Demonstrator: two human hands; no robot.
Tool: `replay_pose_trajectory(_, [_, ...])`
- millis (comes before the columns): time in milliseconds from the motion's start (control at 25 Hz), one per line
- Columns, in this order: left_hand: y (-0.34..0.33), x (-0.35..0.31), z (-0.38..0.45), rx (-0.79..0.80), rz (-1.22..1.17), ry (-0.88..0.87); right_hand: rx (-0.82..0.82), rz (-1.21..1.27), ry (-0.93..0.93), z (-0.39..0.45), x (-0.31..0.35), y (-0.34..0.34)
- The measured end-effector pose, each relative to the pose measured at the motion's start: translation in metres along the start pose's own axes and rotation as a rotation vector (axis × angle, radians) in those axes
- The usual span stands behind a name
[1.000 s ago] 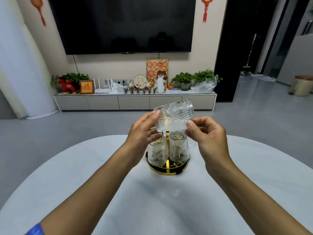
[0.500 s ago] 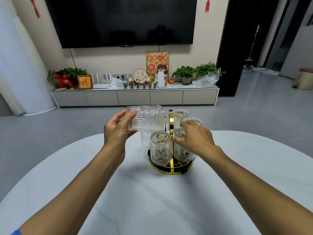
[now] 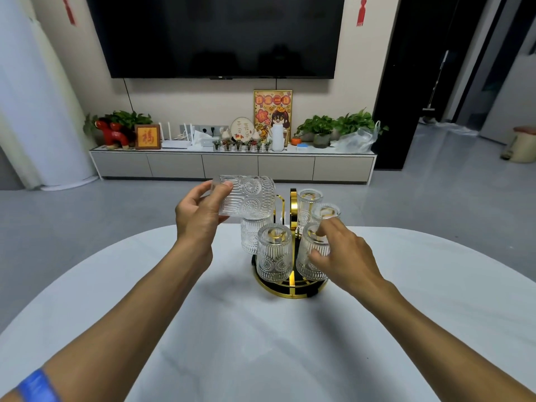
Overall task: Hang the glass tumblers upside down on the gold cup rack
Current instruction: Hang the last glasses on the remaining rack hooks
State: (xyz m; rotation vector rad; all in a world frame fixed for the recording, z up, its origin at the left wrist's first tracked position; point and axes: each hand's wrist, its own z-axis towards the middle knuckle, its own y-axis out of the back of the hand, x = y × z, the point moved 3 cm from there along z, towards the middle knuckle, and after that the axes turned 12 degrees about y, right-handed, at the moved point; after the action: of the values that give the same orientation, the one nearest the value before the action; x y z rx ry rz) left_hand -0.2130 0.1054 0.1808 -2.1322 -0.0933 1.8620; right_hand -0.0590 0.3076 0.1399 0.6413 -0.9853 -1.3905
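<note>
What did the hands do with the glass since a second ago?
A second ago both hands held the sideways glass above the rack. The right hand let go and came down onto the front right tumbler on the rack. The left hand carried the glass off to the left, still on its side. The hung tumblers, the rack and the table stayed as they were.

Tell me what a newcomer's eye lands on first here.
First, the gold rack in the middle of the white table, already hung with upside-down glasses. Next, the left hand holding one more glass sideways above the rack's left side, while the right hand touches a front glass. Behind, a big dark TV.
</note>
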Motion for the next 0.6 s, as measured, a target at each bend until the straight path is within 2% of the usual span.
replay_pose_trajectory(200, [-0.004,-0.002,0.004,-0.030,0.041,-0.036,-0.074,-0.024,0.014,0.008,-0.014,0.002])
replay_pose_trajectory(240, [-0.005,-0.002,0.005,-0.033,0.050,-0.042,-0.050,0.013,0.022,0.016,-0.020,0.003])
replay_pose_trajectory(400, [-0.008,-0.004,0.014,-0.027,0.078,-0.067,0.253,0.027,0.067,0.053,-0.044,-0.010])
replay_pose_trajectory(600, [-0.009,-0.008,0.023,-0.026,0.150,-0.120,0.292,-0.120,0.029,0.055,-0.053,-0.014])
